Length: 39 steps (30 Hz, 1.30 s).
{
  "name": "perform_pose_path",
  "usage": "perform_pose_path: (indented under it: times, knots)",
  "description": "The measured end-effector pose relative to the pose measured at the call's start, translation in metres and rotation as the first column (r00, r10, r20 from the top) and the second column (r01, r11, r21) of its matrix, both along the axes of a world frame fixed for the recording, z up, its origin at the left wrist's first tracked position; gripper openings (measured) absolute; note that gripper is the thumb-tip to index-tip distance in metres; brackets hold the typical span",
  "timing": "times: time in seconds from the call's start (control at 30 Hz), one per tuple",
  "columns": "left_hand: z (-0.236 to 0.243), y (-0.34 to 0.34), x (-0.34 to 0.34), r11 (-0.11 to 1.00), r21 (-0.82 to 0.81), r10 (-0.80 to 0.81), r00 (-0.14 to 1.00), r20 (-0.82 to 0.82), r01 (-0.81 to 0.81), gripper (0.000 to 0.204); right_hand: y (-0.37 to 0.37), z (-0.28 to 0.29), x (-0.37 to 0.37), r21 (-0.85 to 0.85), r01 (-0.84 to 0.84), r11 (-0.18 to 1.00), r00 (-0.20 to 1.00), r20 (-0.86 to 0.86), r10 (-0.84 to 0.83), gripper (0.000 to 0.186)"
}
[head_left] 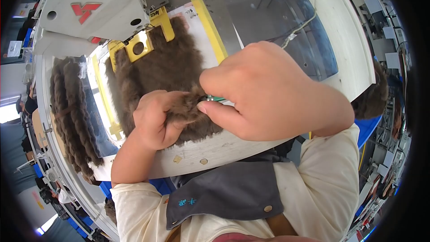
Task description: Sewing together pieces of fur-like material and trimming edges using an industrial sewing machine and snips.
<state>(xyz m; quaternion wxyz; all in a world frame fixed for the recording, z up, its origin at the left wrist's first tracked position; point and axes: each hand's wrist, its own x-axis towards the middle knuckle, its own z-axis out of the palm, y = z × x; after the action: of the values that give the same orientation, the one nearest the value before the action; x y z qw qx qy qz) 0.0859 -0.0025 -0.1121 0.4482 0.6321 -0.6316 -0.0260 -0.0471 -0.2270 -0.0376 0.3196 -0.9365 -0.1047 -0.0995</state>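
Note:
A brown fur piece (172, 58) lies on the white work table, under the front of a sewing machine. My left hand (157, 118) is closed on a bunched fold of its near edge. Close to that fold, my right hand (264, 92) is closed on a small green-handled tool (214, 99) with a bit of metal showing. The tool's tip is at the fur, partly hidden by the pile and my fingers, so its exact kind does not show. My right thumb and forefinger come right up to the fur beside my left fingers.
The white sewing machine head (92, 13) stands at the upper left, with a yellow guide plate (141, 48) over the fur. Yellow tape strips (208, 27) cross the table. Brown fur strips (74, 116) lie at the left edge. A cord (307, 21) runs over the right side.

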Motion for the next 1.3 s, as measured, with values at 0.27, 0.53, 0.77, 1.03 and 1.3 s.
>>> perform_pose_path:
  times: [0.27, 0.53, 0.77, 1.03, 1.3]
  knots:
    - [0.001, -0.009, -0.001, 0.997, -0.068, 0.040, 0.997, 0.063, -0.036, 0.024, 0.004, -0.004, 0.001, -0.044, -0.010, 0.999, 1.000, -0.016, 0.009, 0.027]
    - [0.004, -0.002, 0.000, 0.995, -0.058, 0.087, 0.994, 0.060, -0.084, 0.021, -0.011, 0.013, -0.005, 0.016, 0.090, 0.996, 0.993, 0.069, -0.091, 0.028]
    - [0.004, -0.006, 0.000, 0.997, -0.055, 0.066, 0.995, 0.074, -0.062, 0.029, -0.007, 0.008, -0.003, 0.043, 0.023, 0.999, 0.998, 0.064, -0.025, 0.031]
    - [0.001, -0.007, 0.002, 0.995, -0.085, 0.054, 0.994, 0.095, -0.045, 0.031, -0.010, 0.012, -0.003, 0.051, 0.047, 0.998, 0.996, 0.073, -0.051, 0.031]
    - [0.000, -0.007, 0.002, 0.996, -0.081, 0.048, 0.995, 0.084, -0.041, 0.028, -0.008, 0.014, -0.004, 0.074, 0.027, 0.997, 0.999, 0.024, -0.028, 0.031]
